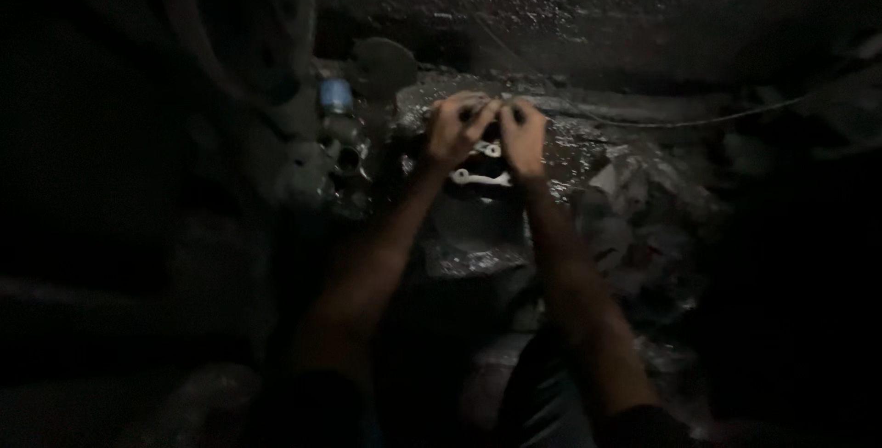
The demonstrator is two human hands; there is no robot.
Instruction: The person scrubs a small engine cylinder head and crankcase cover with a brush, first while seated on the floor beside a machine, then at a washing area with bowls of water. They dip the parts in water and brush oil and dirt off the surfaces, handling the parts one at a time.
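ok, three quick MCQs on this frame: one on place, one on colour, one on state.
1. The two hands are
A. together over the pale metal part
B. far apart
C. out of view

2. The bottle cap is
A. red
B. blue
C. yellow

3. The fingers are
A. spread flat
B. curled
C. hidden

Key: 1 A, the left hand and right hand meet above the pale metal part. 2 B, the bottle cap shows blue. 3 B, both hands' fingers bend inward.
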